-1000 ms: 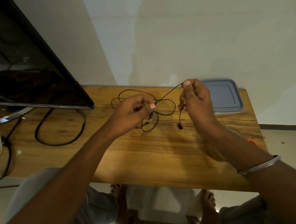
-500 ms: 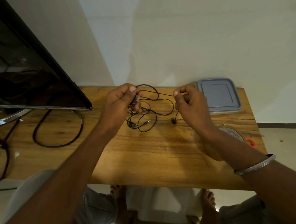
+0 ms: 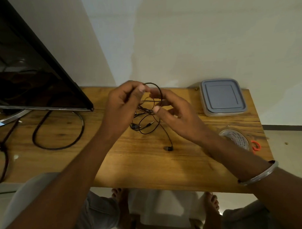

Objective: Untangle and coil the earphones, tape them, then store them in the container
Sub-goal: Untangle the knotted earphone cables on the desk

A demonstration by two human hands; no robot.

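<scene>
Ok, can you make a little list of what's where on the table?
left hand: pinches a loop of the earphones
right hand: touches the tangle; grip unclear
earphones: tangled, one earbud lying on the table
container: lid on, back right of table
tape roll: near the right edge, untouched

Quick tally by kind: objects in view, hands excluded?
Earphones: 1
Lidded container: 1
Tape roll: 1
Orange ring: 1
Screen: 1
Thick black cable: 1
Total: 6
</scene>
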